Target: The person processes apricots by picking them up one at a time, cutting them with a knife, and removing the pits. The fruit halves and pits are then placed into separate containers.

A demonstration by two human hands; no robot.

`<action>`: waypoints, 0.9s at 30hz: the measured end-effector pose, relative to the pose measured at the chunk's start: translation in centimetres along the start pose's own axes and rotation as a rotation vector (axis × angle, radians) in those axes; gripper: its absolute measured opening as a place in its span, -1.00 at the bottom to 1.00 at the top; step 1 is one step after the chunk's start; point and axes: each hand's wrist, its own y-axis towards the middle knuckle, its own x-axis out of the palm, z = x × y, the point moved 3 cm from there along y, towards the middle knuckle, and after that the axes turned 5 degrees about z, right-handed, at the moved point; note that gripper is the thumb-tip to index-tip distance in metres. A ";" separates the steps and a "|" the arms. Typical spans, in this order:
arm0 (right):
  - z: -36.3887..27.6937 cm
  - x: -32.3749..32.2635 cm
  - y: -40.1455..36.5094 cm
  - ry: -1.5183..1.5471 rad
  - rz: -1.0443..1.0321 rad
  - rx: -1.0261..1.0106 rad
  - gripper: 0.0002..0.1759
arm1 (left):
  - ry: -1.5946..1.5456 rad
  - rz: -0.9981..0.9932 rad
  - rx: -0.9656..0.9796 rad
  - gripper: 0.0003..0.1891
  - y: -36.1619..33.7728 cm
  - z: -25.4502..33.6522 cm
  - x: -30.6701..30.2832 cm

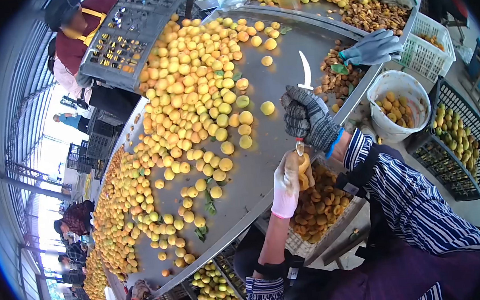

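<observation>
My right hand (312, 118), in a grey striped glove, is closed around a knife whose curved blade (305, 70) points up away from me. Below that fist, a small red-and-metal tip (299, 145) reaches down to an apricot (306, 173). The apricot is gripped by my left hand (286, 183), which wears a white glove with a pink cuff; its far side is hidden by the fingers. Directly under both hands stands a crate (303, 249) of apricot halves. A large pile of whole apricots (189, 91) spreads over the metal table (268, 142) to the left.
Brown pits (333, 73) lie by a grey-blue glove (374, 48) at the table's right rim. A white bucket (375, 95) and a black crate (477, 152) of fruit stand at right. Across the table, a person (79, 38) stands by a stacked dark crate (133, 33).
</observation>
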 end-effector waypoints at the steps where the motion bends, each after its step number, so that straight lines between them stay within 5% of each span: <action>1: -0.1 0.1 0.0 -0.002 0.004 0.003 -0.76 | -0.115 -0.033 -0.050 -0.37 0.1 -0.5 0.1; 12: -0.8 0.0 0.5 -0.165 0.073 -0.083 -0.76 | -0.486 0.175 -0.374 -0.32 1.8 -3.1 -0.3; 15: -1.4 -0.4 0.2 -0.186 0.284 -0.128 -0.76 | -0.499 0.169 -0.397 -0.38 1.7 -2.8 -0.4; 27: -2.5 -1.9 0.1 -0.171 0.314 -0.130 -0.75 | -0.686 0.227 -0.508 -0.44 2.5 -2.9 -1.4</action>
